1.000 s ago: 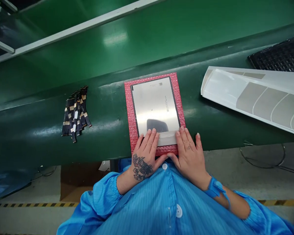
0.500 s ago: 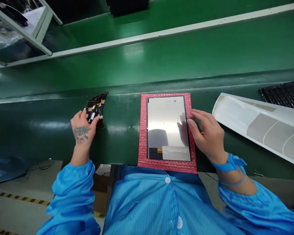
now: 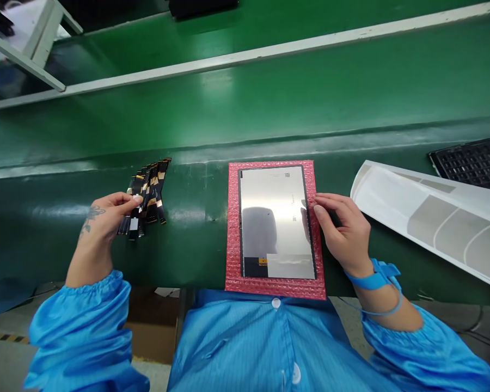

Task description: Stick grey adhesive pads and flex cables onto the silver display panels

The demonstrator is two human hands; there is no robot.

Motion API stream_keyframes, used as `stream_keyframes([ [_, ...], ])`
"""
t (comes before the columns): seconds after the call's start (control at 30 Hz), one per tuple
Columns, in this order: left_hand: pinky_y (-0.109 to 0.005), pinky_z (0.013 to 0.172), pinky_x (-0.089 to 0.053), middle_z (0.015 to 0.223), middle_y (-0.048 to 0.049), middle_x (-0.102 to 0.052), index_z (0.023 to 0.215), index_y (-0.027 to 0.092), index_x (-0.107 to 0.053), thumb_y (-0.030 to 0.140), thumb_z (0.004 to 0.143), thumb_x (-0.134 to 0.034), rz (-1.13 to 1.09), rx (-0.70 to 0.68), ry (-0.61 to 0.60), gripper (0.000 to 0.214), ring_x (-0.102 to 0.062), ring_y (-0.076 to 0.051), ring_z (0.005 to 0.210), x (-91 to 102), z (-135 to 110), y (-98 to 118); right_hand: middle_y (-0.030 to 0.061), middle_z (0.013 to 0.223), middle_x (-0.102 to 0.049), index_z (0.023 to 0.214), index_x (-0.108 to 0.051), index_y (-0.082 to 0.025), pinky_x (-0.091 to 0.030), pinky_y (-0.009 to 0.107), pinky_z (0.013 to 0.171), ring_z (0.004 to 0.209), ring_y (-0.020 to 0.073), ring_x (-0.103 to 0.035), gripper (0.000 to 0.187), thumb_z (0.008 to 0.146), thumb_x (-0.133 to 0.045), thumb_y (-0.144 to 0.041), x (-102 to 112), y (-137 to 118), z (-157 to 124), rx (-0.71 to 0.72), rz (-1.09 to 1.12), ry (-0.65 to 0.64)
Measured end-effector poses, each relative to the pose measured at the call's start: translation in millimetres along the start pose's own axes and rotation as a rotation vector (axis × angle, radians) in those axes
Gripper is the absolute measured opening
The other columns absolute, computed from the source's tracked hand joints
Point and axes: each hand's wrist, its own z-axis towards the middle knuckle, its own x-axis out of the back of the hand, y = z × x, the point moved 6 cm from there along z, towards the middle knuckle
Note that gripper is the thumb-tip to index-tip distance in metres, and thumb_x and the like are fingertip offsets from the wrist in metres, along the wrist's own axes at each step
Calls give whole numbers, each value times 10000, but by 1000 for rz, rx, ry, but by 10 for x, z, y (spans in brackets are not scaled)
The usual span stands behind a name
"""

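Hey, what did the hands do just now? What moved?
The left hand went away from the bottom of the screen panel and moved left to the stack of flat ribbon cables. Its fingers are on them now. The right hand moved from the bottom edge to the panel's right edge. The panel stayed on its red bubble mat.

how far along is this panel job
Done: the panel lies on the pink bubble mat. In hand: the left hand is at the flex cables, the right hand at the panel's edge. Left: no cable looks fitted; the pile lies on the belt.
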Motion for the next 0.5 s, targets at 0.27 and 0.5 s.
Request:
stream_keyframes([
  [0.27,-261,488,-239,568,38,-536,697,168,-626,296,691,-751,-564,-78,319,179,-456,-87,526,423,-149,183,72,1032,-661,1001,-673,-233,-565,399,776,949,218,-652,140,891,-588,-252,32,58,-32,-95,52,56],
  [0.5,-243,342,-148,617,18,-585,634,225,-694,331,655,-764,-591,-420,647,129,-361,-69,414,322,-859,503,46,941,-646,1000,-677,-256,-512,329,703,826,181,-620,151,898,-583,-314,31,-147,-50,-213,173,-53],
])
